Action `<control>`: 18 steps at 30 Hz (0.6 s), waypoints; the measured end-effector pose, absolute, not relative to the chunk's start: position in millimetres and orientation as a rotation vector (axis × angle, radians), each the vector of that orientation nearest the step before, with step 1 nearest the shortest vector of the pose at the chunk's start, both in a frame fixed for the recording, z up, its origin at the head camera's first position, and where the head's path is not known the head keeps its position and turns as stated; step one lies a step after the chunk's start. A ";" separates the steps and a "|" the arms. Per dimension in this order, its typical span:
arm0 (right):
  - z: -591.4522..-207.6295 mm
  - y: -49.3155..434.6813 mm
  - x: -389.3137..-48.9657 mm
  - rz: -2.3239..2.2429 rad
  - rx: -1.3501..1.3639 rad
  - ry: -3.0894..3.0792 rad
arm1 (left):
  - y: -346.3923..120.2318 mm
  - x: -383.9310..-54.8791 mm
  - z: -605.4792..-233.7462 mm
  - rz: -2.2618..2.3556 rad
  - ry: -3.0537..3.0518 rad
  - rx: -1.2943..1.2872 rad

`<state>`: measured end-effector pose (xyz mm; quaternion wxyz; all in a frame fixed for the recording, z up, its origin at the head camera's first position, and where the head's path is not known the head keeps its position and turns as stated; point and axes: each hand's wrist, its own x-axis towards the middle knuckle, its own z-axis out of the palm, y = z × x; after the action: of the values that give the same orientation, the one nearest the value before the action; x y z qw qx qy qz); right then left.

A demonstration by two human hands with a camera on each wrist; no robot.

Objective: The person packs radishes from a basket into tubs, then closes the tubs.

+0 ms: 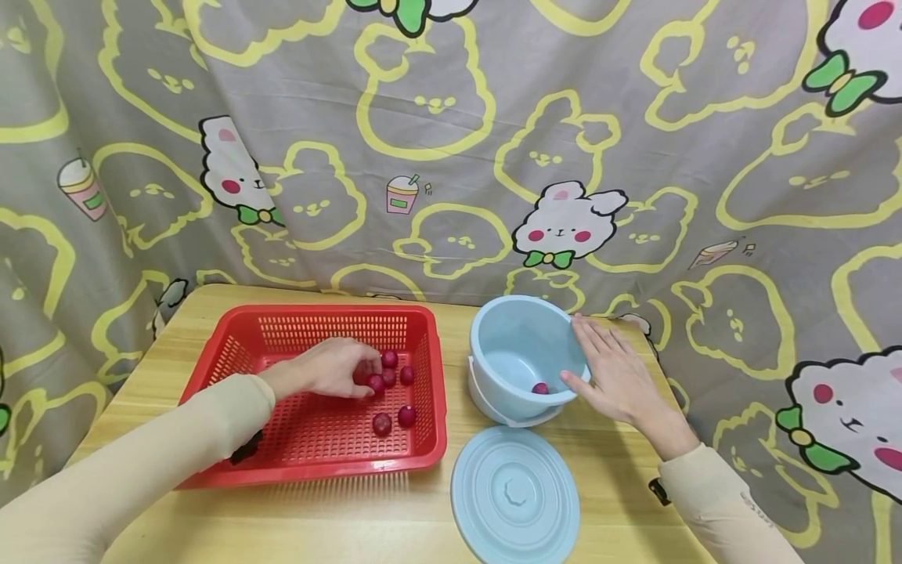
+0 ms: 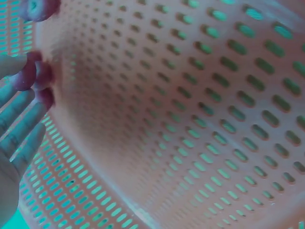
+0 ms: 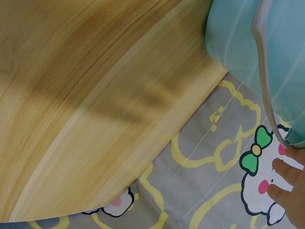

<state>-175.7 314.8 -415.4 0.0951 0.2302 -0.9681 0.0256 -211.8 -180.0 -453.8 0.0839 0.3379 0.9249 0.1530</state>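
Note:
In the red basket point(image 1: 310, 472), my left hand point(image 1: 338, 368) reaches down to a dark red plum point(image 1: 376, 384), its thumb and fingertips on either side of the fruit. The left wrist view has that plum point(image 2: 25, 78) between thumb and fingers, with other plums right behind it. Several more plums point(image 1: 406, 416) lie on the basket's floor at the right end. My right hand point(image 1: 616, 372) rests against the right rim of a light blue bucket point(image 1: 493, 384), fingers extended and thumb at the edge. Inside the bucket, one plum point(image 1: 539, 388) lies near the front wall.
A round light blue lid point(image 1: 517, 493) lies on the wooden table point(image 1: 338, 521) in front of the bucket. The bucket's handle point(image 3: 263, 67) hangs down its side. Behind the table hangs a grey patterned curtain point(image 1: 451, 94), close to its back edge.

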 end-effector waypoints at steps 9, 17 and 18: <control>-415.7 314.5 -175.8 0.070 0.678 -2.897 | -180.6 -216.3 -439.7 0.564 2.795 0.967; -414.6 314.2 -175.4 0.074 0.677 -2.898 | -179.1 -216.9 -433.3 0.722 2.827 0.915; -414.5 314.1 -175.4 0.075 0.677 -2.898 | -178.8 -216.6 -432.3 0.739 2.828 0.908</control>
<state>-175.4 314.1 -414.5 0.0823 0.2268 -0.9701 0.0252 -216.6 -178.8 -432.3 0.0406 0.2966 0.9232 0.2412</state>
